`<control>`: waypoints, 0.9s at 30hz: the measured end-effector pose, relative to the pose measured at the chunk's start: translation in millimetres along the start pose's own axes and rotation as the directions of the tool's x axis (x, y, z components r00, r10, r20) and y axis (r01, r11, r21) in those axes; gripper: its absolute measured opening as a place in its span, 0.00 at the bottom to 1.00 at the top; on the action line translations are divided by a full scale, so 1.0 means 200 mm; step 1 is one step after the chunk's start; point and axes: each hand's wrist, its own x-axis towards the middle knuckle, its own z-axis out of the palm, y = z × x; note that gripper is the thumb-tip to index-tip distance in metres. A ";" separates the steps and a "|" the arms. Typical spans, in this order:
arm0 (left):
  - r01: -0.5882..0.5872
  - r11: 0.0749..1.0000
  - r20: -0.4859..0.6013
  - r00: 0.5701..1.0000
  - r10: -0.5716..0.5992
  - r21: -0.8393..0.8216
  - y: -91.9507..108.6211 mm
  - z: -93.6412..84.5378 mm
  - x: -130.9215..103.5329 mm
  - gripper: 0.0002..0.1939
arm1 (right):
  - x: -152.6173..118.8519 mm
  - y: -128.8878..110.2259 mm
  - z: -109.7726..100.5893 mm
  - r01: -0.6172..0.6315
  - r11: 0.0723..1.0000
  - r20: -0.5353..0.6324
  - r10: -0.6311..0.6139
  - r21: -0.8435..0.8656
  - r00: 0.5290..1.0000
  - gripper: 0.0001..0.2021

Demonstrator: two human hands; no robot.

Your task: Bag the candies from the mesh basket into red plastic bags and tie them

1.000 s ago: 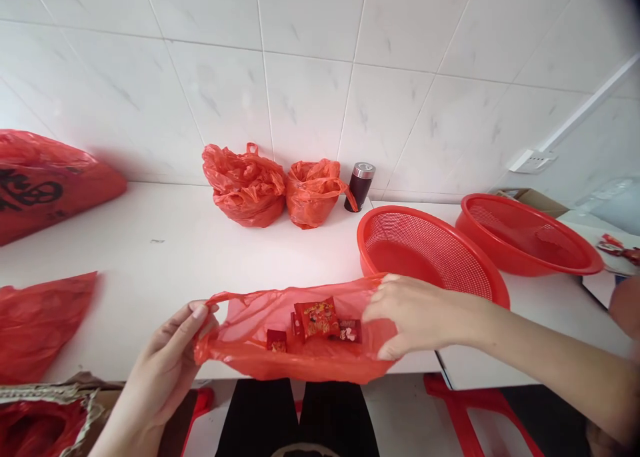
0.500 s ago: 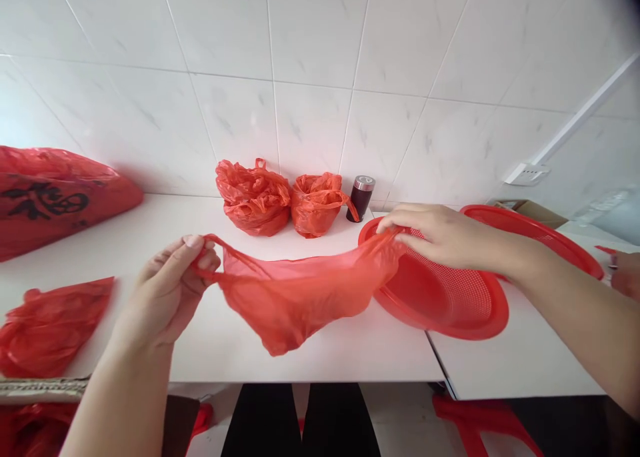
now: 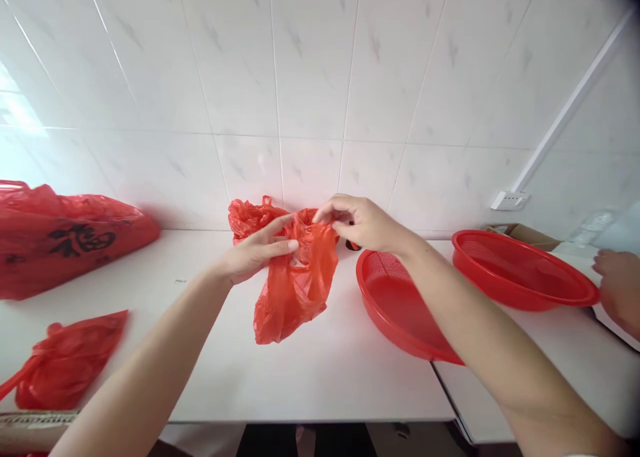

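Note:
A thin red plastic bag (image 3: pixel 297 290) hangs upright above the white table, its top spread between my two hands. On its left edge my left hand (image 3: pixel 263 247) pinches the plastic with thumb and fingers. My right hand (image 3: pixel 350 220) holds the top right edge of the same bag, fingers bent together. Behind my hands, against the wall, stand bunched red bags (image 3: pixel 250 217), partly covered by the held bag and my fingers.
A red basket (image 3: pixel 395 310) lies under my right forearm, another (image 3: pixel 525 270) farther right. A large red bag (image 3: pixel 75 244) and a smaller one (image 3: pixel 70 360) are at left. Another person's hand (image 3: pixel 620 284) shows at the right edge. A dark cup (image 3: pixel 353 245) is mostly hidden.
My hands have come closer together, and the bag stretched sideways before now hangs downward between them. The view has tilted up, and the other person's hand shows more.

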 end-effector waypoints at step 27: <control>0.044 0.745 -0.116 0.992 0.044 0.666 -0.12 0.07 -0.02 0.12 | -0.16 0.21 0.56 -0.296 0.797 -0.123 0.416 0.526 0.901 0.15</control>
